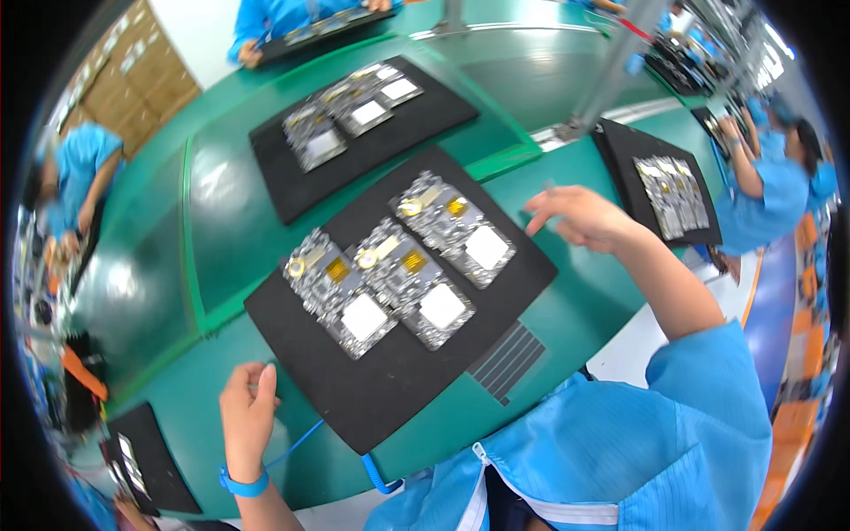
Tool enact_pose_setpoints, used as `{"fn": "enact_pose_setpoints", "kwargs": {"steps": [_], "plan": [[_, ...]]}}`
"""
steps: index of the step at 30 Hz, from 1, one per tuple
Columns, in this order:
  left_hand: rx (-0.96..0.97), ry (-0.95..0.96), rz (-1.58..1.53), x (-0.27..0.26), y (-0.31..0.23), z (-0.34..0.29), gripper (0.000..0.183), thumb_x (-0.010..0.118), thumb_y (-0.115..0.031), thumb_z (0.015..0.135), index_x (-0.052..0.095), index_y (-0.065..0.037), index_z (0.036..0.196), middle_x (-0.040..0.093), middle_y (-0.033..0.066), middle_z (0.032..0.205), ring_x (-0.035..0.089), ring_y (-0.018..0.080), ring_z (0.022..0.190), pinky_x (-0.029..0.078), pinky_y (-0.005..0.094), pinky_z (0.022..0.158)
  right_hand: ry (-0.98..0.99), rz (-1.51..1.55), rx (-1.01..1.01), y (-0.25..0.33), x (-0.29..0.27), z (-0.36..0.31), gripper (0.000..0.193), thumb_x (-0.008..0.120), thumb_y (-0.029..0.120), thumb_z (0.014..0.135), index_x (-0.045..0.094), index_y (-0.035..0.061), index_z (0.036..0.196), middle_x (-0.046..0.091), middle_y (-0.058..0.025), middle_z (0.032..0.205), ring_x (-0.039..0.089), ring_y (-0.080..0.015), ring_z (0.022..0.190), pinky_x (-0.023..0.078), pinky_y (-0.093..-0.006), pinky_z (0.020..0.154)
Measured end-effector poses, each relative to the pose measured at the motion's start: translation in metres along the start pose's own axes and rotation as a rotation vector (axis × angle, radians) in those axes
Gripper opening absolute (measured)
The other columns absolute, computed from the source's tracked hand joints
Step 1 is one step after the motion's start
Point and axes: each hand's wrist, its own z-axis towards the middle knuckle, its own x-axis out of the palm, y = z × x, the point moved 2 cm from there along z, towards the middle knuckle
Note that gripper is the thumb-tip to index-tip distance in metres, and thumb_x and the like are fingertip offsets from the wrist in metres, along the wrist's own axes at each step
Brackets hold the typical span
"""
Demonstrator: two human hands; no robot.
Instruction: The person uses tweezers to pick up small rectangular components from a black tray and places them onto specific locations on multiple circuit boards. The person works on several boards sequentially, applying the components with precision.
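A black foam pad (372, 407) lies tilted on the green bench in front of me. On it rest three circuit boards: a left board (336, 292), a middle board (413, 283) and a right board (453, 228). Each carries a white square, an amber patch and a round gold part. My left hand (248, 411), with a blue wrist strap (243, 483), is beside the pad's lower left edge, loosely bent, thumb apart, nothing visible in it. My right hand (580, 217) hovers off the pad's right corner, fingers apart, index stretched out; a faint grey blur shows by its fingertips.
Another black pad (266, 168) with several boards sits beyond mine. To the right stands a black pad with more boards (671, 196), near a metal post (611, 71). A coiled blue cord (376, 475) hangs at the front edge. Co-workers in blue sit around the bench.
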Motion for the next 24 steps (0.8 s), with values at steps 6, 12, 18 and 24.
{"fn": "enact_pose_setpoints", "kwargs": {"steps": [6, 12, 18, 24], "plan": [[-0.003, 0.109, -0.623, 0.039, -0.002, -0.002, 0.023, 0.062, -0.013, 0.086, 0.052, -0.003, 0.104, 0.053, -0.0037, 0.073, 0.051, 0.006, 0.062, 0.043, 0.0206, 0.054, 0.064, -0.124, -0.198, -0.019, 0.013, 0.014, 0.042, 0.074, 0.021, 0.077, 0.053, -0.0027, 0.106, 0.049, -0.0026, 0.072, 0.038, -0.0088, 0.055, 0.029, -0.0275, 0.045], [0.145, 0.191, -0.639, 0.022, -0.086, -0.044, 0.034, 0.063, -0.009, 0.084, 0.046, 0.0, 0.112, 0.047, -0.0052, 0.069, 0.049, 0.0037, 0.063, 0.046, 0.0195, 0.053, 0.039, -0.005, -0.278, -0.029, -0.048, -0.065, 0.051, 0.076, 0.023, 0.075, 0.052, -0.0059, 0.11, 0.055, -0.0083, 0.091, 0.046, -0.0107, 0.064, 0.035, -0.0266, 0.048], [0.234, 0.568, -0.559, 0.138, -0.207, -0.069, 0.05, 0.064, -0.007, 0.083, 0.039, 0.001, 0.126, 0.05, 0.0, 0.084, 0.054, 0.0092, 0.078, 0.052, 0.0256, 0.061, -0.505, -0.022, -0.183, -0.082, -0.193, -0.154, 0.049, 0.074, 0.018, 0.072, 0.055, 0.0009, 0.114, 0.059, -0.0025, 0.09, 0.052, -0.0055, 0.067, 0.036, -0.0186, 0.047], [0.452, 0.97, -0.644, 0.338, -0.315, -0.035, 0.07, 0.064, -0.008, 0.084, 0.022, 0.005, 0.139, 0.053, 0.0148, 0.115, 0.056, 0.02, 0.1, 0.05, 0.0335, 0.081, -0.855, -0.114, -0.117, -0.171, -0.359, -0.185, 0.03, 0.069, 0.012, 0.076, 0.059, 0.0013, 0.102, 0.058, 0.0005, 0.079, 0.05, -0.0081, 0.065, 0.036, -0.0245, 0.052]]}}
